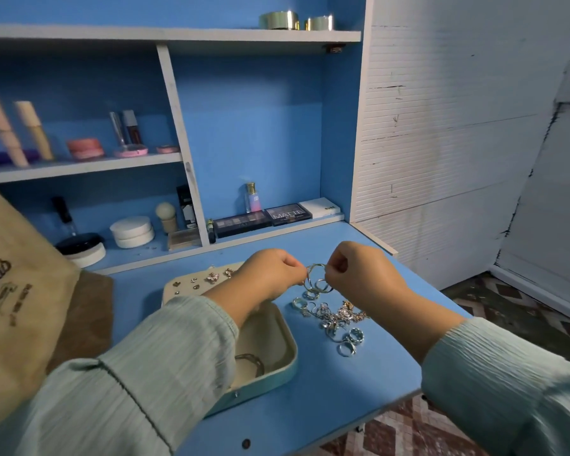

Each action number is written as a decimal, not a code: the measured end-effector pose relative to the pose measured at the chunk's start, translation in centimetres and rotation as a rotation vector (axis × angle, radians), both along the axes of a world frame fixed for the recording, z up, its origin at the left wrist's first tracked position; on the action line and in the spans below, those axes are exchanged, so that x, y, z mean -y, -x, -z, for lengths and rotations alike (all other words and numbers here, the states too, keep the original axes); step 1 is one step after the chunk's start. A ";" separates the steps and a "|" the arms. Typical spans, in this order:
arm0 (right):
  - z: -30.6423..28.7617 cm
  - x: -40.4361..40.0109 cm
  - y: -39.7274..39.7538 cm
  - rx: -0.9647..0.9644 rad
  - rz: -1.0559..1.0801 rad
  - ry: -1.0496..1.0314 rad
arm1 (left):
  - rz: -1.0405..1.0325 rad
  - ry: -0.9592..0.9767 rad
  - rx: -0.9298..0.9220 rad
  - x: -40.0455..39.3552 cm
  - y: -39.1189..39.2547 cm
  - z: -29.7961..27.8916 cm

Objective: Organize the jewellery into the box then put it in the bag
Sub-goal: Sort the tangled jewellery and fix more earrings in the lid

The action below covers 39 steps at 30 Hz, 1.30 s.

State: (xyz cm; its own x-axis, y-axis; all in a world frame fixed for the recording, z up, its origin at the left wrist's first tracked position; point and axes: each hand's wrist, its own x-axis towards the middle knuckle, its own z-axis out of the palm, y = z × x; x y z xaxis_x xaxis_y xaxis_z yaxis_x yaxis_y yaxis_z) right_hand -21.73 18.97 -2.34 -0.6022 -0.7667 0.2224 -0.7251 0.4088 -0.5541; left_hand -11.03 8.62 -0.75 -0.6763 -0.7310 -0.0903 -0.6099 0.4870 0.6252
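An open pale jewellery box (pixel 285 337) lies on the blue desk (pixel 326 399); small earrings are pinned to its raised lid (pixel 191 284) and a thin bangle (pixel 252 360) lies in the tray. Both hands are above the desk just right of the box. My left hand (pixel 270 274) and my right hand (pixel 356 274) pinch a bunch of thin silver bangles (pixel 316 279) between them. Below it, a heap of silver rings and chains (pixel 333 320) rests on the desk. A brown paper bag (pixel 17 291) stands at the left.
Shelves behind hold cosmetics: eyeshadow palettes (pixel 287 215), a perfume bottle (pixel 253 197), white jars (pixel 132 232), pink compacts (pixel 86 148). The desk's front edge (pixel 375 413) is near, with patterned floor (pixel 524 307) to the right. A white panelled wall (pixel 458 126) stands at the right.
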 end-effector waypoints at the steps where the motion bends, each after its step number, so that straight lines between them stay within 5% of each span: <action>1: -0.1 0.1 -0.3 0.006 -0.009 0.009 | -0.011 -0.029 -0.032 0.0 -0.3 0.0; 11: 0.2 1.8 -4.1 0.069 -0.064 -0.029 | -0.059 -0.091 -0.071 0.3 -4.8 0.3; 24: 1.6 5.0 -7.9 -0.077 -0.116 -0.317 | -0.175 0.261 0.576 1.7 -6.9 3.5; 31: 1.9 5.2 -7.8 -0.318 -0.172 -0.415 | -0.172 0.275 0.454 2.2 -7.1 5.5; 39: 1.0 4.2 -6.7 -0.263 -0.254 -0.435 | -0.028 0.386 0.400 0.8 -8.1 4.5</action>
